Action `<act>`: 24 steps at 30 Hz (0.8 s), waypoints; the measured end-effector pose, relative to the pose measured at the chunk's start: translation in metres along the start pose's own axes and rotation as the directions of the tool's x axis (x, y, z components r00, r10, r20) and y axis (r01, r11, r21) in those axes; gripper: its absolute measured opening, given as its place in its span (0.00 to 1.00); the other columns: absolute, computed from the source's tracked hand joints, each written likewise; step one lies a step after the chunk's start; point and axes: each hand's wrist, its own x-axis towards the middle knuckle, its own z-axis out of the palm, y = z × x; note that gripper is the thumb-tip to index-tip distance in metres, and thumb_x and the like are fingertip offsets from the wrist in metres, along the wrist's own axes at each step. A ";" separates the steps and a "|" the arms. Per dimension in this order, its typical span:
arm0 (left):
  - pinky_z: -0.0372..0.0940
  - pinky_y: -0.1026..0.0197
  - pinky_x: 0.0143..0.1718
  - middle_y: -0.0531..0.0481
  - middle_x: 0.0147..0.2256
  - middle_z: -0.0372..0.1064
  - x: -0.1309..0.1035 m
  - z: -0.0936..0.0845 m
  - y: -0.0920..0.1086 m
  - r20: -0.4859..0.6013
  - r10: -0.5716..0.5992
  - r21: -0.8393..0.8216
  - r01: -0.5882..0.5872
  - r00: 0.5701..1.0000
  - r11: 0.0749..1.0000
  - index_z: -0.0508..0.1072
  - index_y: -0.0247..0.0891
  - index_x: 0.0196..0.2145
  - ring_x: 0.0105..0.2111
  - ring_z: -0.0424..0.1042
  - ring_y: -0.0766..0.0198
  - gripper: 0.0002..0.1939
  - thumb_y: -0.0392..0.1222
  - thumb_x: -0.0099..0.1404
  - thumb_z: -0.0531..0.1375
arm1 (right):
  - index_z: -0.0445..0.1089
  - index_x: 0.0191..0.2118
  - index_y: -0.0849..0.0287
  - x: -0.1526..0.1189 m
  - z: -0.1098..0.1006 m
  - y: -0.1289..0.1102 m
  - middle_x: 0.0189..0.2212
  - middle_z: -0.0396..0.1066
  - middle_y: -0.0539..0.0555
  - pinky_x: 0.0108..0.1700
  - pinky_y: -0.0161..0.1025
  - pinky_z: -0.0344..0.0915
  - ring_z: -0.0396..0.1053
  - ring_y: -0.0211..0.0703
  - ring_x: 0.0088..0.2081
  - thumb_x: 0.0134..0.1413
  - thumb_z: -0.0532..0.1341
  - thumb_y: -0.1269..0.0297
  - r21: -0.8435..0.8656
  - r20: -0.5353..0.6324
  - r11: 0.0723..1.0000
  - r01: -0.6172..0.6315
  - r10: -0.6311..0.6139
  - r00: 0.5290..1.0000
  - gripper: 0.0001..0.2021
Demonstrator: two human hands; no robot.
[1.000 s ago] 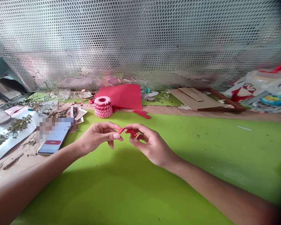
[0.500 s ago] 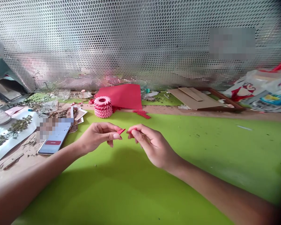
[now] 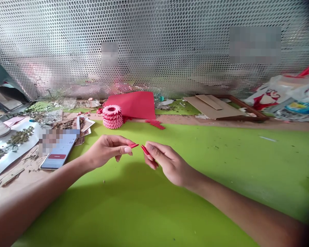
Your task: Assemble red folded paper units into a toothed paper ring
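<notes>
Above bench [image 3: 149,206] middle: left hand [image 3: 106,151] pinches small red paper piece [image 3: 133,145]; right hand [image 3: 167,163] pinches second red piece [image 3: 145,150], tips just apart. Paper light, thin, crushable; best held by folded edges, gently.

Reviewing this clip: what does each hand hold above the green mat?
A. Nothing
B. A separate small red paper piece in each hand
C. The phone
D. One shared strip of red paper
B: the left hand pinches one small red folded paper piece, the right hand another red paper piece, with a gap between them.
</notes>
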 end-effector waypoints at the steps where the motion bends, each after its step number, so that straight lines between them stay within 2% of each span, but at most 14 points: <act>1: 0.64 0.69 0.20 0.48 0.28 0.78 0.000 0.000 0.000 0.003 -0.001 0.002 0.001 1.000 1.000 0.82 0.33 0.36 0.20 0.64 0.73 0.18 0.49 0.51 0.73 | 0.59 0.27 0.57 0.000 0.000 0.000 0.22 0.59 0.47 0.31 0.37 0.57 0.57 0.36 0.24 0.70 0.48 0.48 -0.015 0.008 1.000 -0.004 0.005 1.000 0.22; 7: 0.63 0.68 0.20 0.48 0.26 0.77 0.000 0.001 0.000 0.049 -0.006 0.024 0.005 0.999 1.000 0.81 0.33 0.34 0.21 0.64 0.72 0.16 0.48 0.52 0.72 | 0.61 0.27 0.58 0.001 0.002 0.003 0.23 0.63 0.49 0.33 0.37 0.60 0.62 0.38 0.26 0.70 0.49 0.48 -0.097 0.055 0.995 0.006 0.000 0.998 0.23; 16: 0.63 0.69 0.20 0.47 0.27 0.78 0.000 -0.001 -0.002 0.037 -0.008 0.089 0.005 0.999 0.996 0.82 0.34 0.36 0.21 0.65 0.71 0.17 0.49 0.52 0.72 | 0.65 0.27 0.59 0.002 -0.003 0.004 0.23 0.65 0.49 0.33 0.37 0.59 0.63 0.38 0.27 0.70 0.50 0.50 -0.149 0.083 0.989 -0.003 0.015 0.996 0.23; 21: 0.64 0.69 0.21 0.46 0.29 0.78 -0.001 -0.001 -0.006 0.049 0.018 0.184 -0.026 0.999 0.983 0.82 0.34 0.38 0.22 0.66 0.70 0.17 0.49 0.55 0.71 | 0.64 0.25 0.59 0.002 -0.005 0.003 0.23 0.65 0.49 0.33 0.37 0.58 0.63 0.38 0.27 0.70 0.50 0.52 -0.152 0.100 0.988 -0.025 0.040 0.994 0.22; 24: 0.64 0.68 0.21 0.46 0.30 0.79 -0.003 0.000 -0.006 0.062 0.059 0.317 -0.076 0.996 0.945 0.82 0.35 0.39 0.22 0.67 0.69 0.15 0.48 0.59 0.68 | 0.64 0.25 0.59 0.002 -0.005 0.003 0.23 0.65 0.49 0.32 0.37 0.58 0.62 0.38 0.26 0.69 0.51 0.54 -0.182 0.105 0.983 -0.023 0.043 0.994 0.22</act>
